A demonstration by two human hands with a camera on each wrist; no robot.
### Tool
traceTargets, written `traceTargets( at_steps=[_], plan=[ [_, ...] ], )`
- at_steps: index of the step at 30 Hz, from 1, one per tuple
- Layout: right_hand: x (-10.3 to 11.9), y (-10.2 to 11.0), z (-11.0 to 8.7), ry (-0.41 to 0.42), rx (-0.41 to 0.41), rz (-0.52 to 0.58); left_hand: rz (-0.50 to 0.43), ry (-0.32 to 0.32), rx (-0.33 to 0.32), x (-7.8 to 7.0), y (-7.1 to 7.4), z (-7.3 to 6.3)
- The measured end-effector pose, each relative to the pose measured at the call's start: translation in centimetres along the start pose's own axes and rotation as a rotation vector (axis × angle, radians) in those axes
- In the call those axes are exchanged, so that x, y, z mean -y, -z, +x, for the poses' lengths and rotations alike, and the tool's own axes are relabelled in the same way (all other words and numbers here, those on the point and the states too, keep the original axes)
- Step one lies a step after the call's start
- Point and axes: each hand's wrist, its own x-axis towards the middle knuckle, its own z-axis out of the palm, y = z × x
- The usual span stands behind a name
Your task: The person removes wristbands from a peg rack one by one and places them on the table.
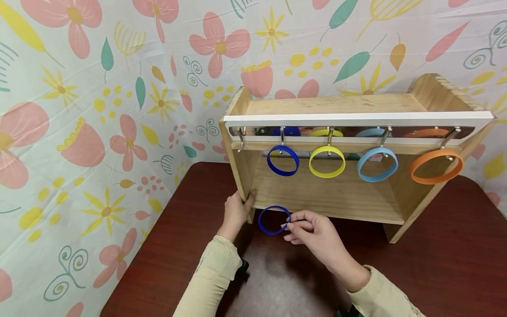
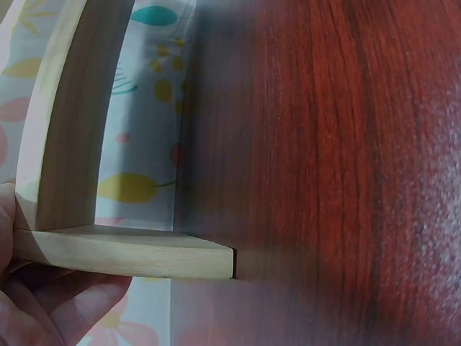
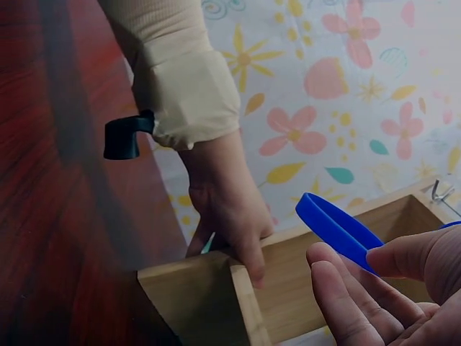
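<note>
The right hand (image 1: 313, 231) pinched a blue ring (image 3: 338, 229)! The left hand (image 1: 235, 210) gripped the wooden shelf (image 1: 325, 189) at its left side, four more rings (image 1: 377, 179) hanging right.

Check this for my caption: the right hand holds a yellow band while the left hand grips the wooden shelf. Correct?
No: the right hand holds a blue band, not a yellow one, as the right wrist view shows, while the left hand grips the wooden shelf.
</note>
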Motion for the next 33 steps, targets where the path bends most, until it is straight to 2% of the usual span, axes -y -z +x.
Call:
traceTargets(
  at_steps=[19,33],
  plan=[
    [-2.5,0.3,-0.1,-0.055,0.002,-0.03,-0.004,0.005,0.023,-0.1,0.1,0.0],
    [-5.2,0.1,-0.4,-0.075,0.047,-0.043,0.004,0.008,0.015,0.1,0.0,0.0]
  ],
)
